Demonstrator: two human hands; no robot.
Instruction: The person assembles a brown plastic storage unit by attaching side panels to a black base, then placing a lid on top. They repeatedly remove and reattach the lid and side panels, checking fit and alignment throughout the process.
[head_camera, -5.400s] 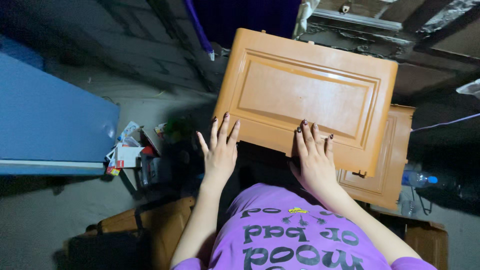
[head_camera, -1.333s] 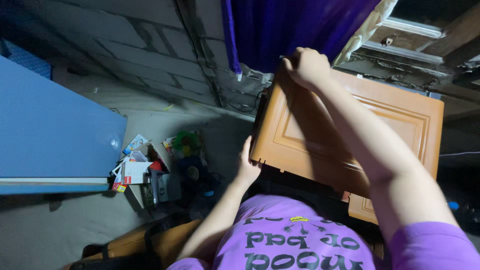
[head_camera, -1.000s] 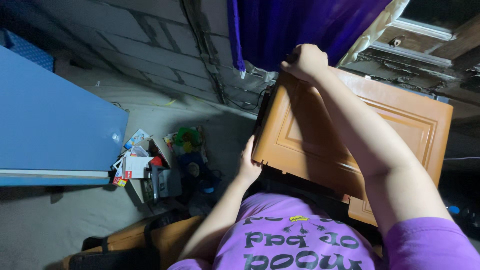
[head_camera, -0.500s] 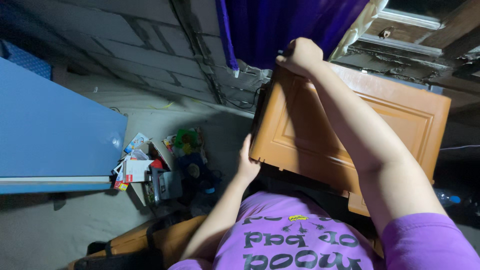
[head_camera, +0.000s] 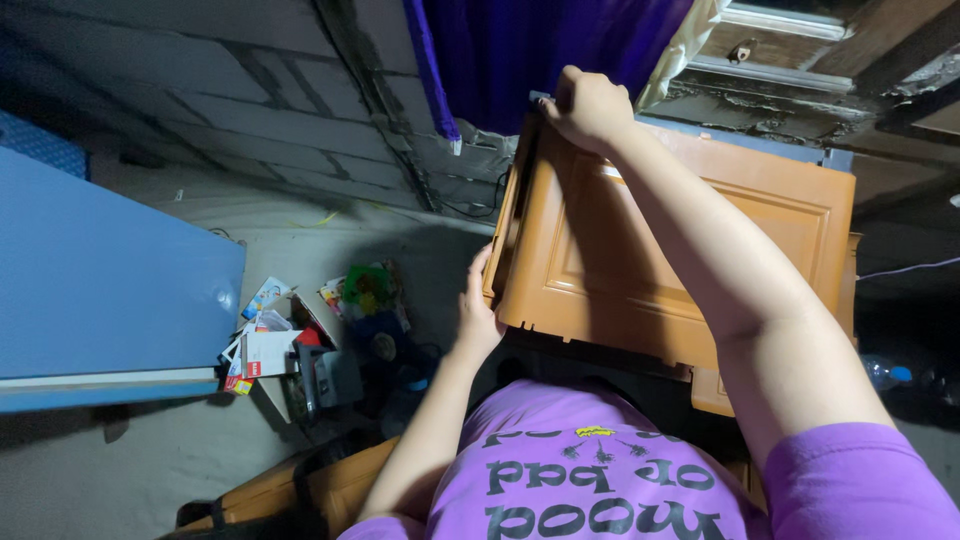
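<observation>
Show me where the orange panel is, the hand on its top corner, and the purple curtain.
orange panel (head_camera: 700, 250), head view, on its raised middle field.
right hand (head_camera: 585, 105), head view, on the knuckles.
purple curtain (head_camera: 560, 45), head view, on the hanging folds.

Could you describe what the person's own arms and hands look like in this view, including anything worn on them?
Both arms are bare from the shoulder down. The right arm ends in a bare right hand, the left in a bare left hand. No gloves, rings, watch or bracelets show. A short purple sleeve covers the right shoulder, part of a purple T-shirt with dark lettering.
</observation>
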